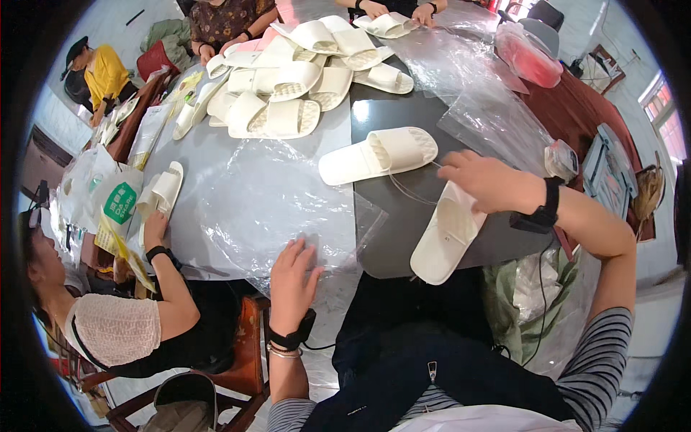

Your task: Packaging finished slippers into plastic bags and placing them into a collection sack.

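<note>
A table (392,255) spans the frame, a heap of cream slippers (284,119) loose at upper centre, clear plastic film (263,198) below. One slipper (345,164) lies right of centre, unwrapped; another slipper (443,241) slants below it, partly under the right hand (497,181), whose fingers curl over its strap end; from here I cannot tell how firmly. The left hand (291,277), lower centre, is loosely spread, gripping nothing. By my judgement, this pair is midway, the heap yet to be handled.
</note>
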The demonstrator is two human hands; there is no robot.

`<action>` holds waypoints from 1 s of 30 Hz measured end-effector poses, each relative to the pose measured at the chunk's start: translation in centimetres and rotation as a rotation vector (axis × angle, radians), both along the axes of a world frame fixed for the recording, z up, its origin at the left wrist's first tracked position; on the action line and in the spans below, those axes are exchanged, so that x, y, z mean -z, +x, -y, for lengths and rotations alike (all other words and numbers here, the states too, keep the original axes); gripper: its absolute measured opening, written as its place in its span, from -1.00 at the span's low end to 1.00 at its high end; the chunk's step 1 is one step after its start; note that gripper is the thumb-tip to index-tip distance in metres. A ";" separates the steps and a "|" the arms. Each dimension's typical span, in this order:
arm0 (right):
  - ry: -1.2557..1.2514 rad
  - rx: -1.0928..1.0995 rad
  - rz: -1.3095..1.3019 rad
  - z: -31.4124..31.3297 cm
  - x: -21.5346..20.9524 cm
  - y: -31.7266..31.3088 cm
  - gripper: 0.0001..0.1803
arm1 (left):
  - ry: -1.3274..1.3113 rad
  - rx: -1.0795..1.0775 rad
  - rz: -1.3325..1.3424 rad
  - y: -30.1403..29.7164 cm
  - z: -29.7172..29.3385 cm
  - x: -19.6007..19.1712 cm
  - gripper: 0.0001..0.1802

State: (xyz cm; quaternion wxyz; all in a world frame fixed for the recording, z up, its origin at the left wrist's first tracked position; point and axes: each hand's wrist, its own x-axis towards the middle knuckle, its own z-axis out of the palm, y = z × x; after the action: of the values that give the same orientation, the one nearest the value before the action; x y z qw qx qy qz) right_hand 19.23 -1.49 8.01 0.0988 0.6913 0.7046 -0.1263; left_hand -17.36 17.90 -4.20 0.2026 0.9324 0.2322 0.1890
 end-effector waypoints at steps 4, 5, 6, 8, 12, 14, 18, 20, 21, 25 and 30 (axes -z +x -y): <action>0.141 -0.525 0.342 -0.4 2.2 -1.2 -0.72 | -0.040 -0.042 0.053 -0.4 0.3 -1.2 -0.72; 0.109 -0.603 0.485 -0.4 2.7 -1.2 -0.90 | 0.007 -0.049 0.060 -0.4 0.4 -1.6 -0.78; 0.113 -0.601 0.482 -0.8 3.2 -0.9 -0.90 | 0.010 -0.048 0.056 -0.5 0.6 -1.8 -0.78; -0.284 -0.584 0.610 -2.8 3.3 -0.8 -0.88 | -0.025 -0.096 0.054 -0.7 0.7 -2.1 -0.80; -0.093 -0.580 0.236 -6.8 2.6 -2.4 -0.74 | 0.019 -0.128 0.060 -1.4 1.1 -1.9 -0.82; 0.210 -0.652 0.213 -7.4 1.6 -2.9 -0.82 | -0.038 -0.228 0.069 -0.9 1.1 -2.3 -0.86; -0.081 -0.521 0.491 -11.5 2.8 -2.6 -0.49 | 0.030 -0.329 0.013 -1.0 0.0 -3.0 -0.84; -0.219 -0.465 0.504 -13.5 2.7 -2.6 -0.43 | 0.360 -0.201 0.127 -1.6 -1.3 -3.7 -0.76; -0.299 -0.434 0.476 -13.9 2.6 -2.6 -0.42 | 0.354 -0.224 0.111 -1.8 -1.4 -4.2 -0.65; -0.338 -0.445 0.307 -13.2 4.2 -1.2 -0.35 | 0.363 -0.203 0.104 -2.1 -1.5 -4.4 -0.45; -0.078 -0.255 -0.167 -4.7 0.4 0.4 -0.34 | 0.275 -0.077 0.086 -1.5 -0.6 -4.1 -0.18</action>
State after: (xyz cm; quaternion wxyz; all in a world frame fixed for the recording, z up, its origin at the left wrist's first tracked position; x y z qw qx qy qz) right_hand 19.63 3.21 7.57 0.0817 0.5790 0.7869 -0.1972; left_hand -18.86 18.51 -0.15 0.0752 0.9329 0.2307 0.2663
